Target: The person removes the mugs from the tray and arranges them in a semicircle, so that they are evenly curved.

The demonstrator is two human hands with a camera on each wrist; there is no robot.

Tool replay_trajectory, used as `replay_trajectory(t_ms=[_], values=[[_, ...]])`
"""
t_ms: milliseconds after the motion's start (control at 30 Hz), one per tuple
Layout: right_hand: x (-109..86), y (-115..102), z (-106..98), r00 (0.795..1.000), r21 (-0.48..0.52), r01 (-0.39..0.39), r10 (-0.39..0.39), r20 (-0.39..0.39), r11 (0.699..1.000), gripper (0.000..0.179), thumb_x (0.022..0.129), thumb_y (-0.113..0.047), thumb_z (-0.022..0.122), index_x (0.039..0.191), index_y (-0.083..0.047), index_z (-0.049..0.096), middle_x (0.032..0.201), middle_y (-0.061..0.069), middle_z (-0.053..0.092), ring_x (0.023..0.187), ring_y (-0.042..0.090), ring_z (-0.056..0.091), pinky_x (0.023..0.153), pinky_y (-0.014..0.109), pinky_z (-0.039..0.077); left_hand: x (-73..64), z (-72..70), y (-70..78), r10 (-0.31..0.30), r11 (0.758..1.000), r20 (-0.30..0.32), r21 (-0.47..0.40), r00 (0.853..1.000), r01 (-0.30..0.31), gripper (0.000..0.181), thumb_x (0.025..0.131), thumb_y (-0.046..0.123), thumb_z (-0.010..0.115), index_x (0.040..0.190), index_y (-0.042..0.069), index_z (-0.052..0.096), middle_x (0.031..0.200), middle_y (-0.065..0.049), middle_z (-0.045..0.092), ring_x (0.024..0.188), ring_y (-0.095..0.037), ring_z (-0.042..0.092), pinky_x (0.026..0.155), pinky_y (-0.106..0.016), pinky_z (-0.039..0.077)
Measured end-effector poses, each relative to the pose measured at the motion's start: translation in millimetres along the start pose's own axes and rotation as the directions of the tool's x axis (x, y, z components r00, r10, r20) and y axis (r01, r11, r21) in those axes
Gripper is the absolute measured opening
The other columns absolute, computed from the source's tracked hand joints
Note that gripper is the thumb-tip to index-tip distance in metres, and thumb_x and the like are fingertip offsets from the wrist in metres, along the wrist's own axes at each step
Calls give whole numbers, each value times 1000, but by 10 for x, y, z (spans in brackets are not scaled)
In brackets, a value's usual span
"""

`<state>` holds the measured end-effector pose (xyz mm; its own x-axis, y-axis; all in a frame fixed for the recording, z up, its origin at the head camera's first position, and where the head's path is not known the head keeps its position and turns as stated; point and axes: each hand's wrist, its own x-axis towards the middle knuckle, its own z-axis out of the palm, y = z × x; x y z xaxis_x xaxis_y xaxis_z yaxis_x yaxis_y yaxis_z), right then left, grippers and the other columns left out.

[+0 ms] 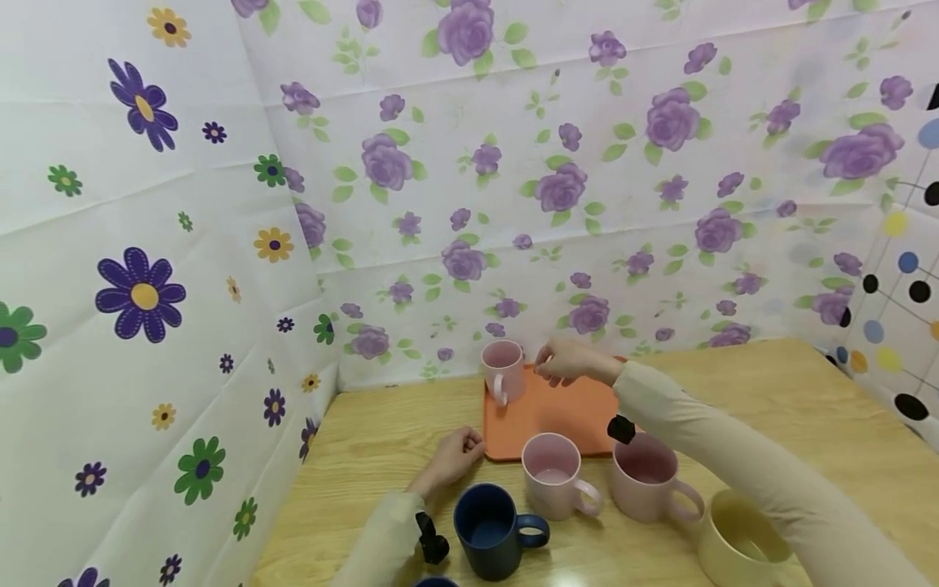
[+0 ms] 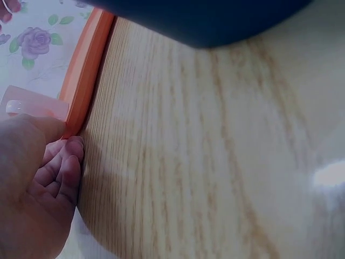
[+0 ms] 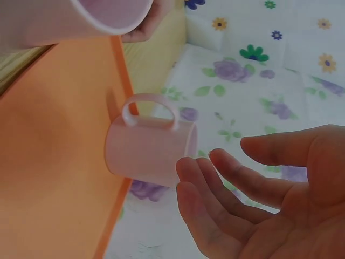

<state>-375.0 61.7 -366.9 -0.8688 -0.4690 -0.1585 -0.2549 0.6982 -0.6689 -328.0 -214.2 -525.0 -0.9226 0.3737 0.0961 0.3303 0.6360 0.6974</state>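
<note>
My left hand (image 1: 456, 455) is at the near left corner of an orange tray (image 1: 565, 412); in the left wrist view its thumb and fingertips pinch the tray's rim (image 2: 86, 75). A pink mug (image 1: 504, 371) stands upright in the tray's far left corner, handle toward me. Just to the right of that mug, my right hand (image 1: 575, 361) hovers over the tray, holding nothing. Its fingers (image 3: 210, 199) are loosely curved, with the tips near the mug's rim in the right wrist view.
In front of the tray stand two more pink mugs, one in the middle (image 1: 552, 481) and one to its right (image 1: 647, 481). A dark blue mug (image 1: 487, 534) is nearer me, and a yellow mug (image 1: 741, 542) sits under my right sleeve. Flowered sheeting (image 1: 469, 204) hangs behind the wooden table.
</note>
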Motion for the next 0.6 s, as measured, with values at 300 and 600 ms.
replay_trajectory(t_ms=[300, 600], values=[[349, 220, 176, 999, 9, -43, 43, 28, 999, 30, 95, -17, 56, 118, 0, 64, 96, 8, 68, 92, 24, 67, 74, 33, 57, 7, 36, -16, -33, 999, 4, -13, 999, 33, 13, 99, 17, 55, 98, 5, 59, 85, -5, 61, 71, -8, 50, 63, -20, 43], [547, 174, 519, 989, 310, -95, 55, 135, 946, 35, 92, -16, 55, 121, 4, 56, 127, 22, 55, 124, 41, 48, 99, 52, 45, 36, 36, -54, -14, 1000, -11, 1, 1000, 14, 12, 99, 17, 55, 98, 5, 60, 85, -3, 60, 71, -7, 49, 64, -20, 43]])
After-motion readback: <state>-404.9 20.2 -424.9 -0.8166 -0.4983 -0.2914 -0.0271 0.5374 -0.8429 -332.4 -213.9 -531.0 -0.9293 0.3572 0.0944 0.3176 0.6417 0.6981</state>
